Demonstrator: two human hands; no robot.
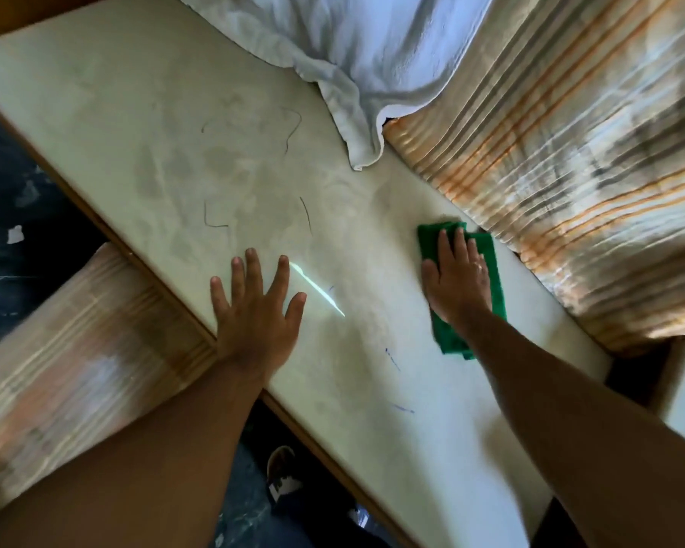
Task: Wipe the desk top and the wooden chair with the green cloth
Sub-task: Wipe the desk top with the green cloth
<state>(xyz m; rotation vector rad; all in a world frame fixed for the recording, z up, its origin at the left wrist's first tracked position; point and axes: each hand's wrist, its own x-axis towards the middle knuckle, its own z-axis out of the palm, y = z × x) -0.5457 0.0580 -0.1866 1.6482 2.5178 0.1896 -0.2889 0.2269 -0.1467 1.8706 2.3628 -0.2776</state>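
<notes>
Curtain (570, 160) beside cloth (491, 270) — towel (372, 53) beyond

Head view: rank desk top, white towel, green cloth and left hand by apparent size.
1. desk top
2. white towel, partly cut off by the frame
3. left hand and green cloth: similar, the cloth mostly under the right hand, so unranked

Pale cream desk top (175, 112): smooth, semi-gloss, smudged, pen-scribbled, brown wood trim on near edge. Folded green cloth (495, 270): soft, matt. White towel (372, 53) at far edge: nubby terry.
</notes>
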